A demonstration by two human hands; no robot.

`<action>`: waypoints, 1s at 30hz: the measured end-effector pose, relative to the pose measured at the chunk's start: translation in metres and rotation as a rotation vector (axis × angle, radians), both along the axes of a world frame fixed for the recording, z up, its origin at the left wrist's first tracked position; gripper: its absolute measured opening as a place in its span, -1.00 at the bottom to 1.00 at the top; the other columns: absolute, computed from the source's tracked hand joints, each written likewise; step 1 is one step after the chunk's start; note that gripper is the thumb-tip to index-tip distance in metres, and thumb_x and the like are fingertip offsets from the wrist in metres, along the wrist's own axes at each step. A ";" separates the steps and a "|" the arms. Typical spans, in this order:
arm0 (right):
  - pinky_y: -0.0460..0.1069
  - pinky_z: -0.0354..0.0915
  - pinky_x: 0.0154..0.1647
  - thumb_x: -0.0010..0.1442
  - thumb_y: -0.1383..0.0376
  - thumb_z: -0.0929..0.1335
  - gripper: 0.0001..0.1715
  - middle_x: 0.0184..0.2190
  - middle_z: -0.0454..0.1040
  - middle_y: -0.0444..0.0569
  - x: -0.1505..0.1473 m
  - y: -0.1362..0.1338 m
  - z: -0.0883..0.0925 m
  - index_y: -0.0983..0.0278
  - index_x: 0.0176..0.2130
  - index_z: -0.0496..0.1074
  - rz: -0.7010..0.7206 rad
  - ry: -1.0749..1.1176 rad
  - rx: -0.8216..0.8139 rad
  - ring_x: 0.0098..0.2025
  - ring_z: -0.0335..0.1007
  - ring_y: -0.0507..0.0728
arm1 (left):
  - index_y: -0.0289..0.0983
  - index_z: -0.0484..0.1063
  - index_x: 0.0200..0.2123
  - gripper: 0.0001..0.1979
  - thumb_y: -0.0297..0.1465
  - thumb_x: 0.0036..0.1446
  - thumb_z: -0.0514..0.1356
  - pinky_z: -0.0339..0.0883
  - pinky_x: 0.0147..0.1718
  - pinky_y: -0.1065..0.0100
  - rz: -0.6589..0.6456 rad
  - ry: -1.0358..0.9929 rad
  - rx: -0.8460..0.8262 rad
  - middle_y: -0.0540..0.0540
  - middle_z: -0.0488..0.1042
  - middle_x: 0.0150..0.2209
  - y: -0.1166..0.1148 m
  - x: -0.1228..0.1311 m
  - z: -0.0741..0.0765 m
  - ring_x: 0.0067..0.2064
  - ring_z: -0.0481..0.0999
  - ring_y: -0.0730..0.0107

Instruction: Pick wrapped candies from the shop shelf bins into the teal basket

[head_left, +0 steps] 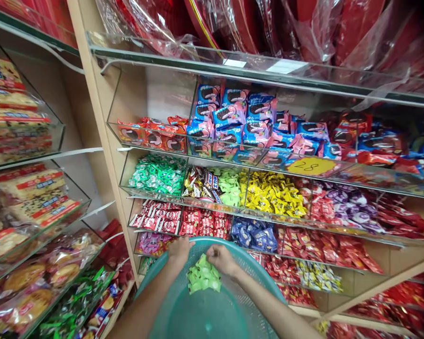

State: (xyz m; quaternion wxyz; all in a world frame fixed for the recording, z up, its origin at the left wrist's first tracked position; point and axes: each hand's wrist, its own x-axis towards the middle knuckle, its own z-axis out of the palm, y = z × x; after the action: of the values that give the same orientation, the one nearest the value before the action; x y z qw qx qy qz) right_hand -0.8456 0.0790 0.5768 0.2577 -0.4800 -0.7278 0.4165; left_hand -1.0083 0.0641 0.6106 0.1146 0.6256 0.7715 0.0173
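Basket [205,313]: rnd, blue-grn; tiny holes can be seen in its side; held by the rim w/ open top up.
Lt grn candies [204,278]: each wrapped; piled in 1 small heap in basket, nr far rim.

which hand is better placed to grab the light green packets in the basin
Probably the right hand: its fingers are at the light green packets, while the left hand is at the far rim of the teal basin.
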 end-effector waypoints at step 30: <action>-0.10 0.07 -0.40 0.22 0.26 0.17 -0.79 -0.44 0.40 -0.08 0.026 0.004 0.176 0.25 -0.27 0.35 -0.021 -0.533 0.744 -0.38 0.28 0.05 | -0.18 0.34 -0.07 -0.65 -0.20 0.16 -0.06 0.29 -0.25 0.25 0.035 0.013 -0.022 -0.21 0.49 -0.16 0.003 0.001 -0.003 -0.12 0.46 0.13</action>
State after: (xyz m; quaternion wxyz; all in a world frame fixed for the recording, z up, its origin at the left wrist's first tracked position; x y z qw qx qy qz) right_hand -0.8200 0.0832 0.7523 0.2206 -0.4524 -0.8640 -0.0138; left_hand -1.0077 0.0669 0.6077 0.1161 0.6109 0.7831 0.0069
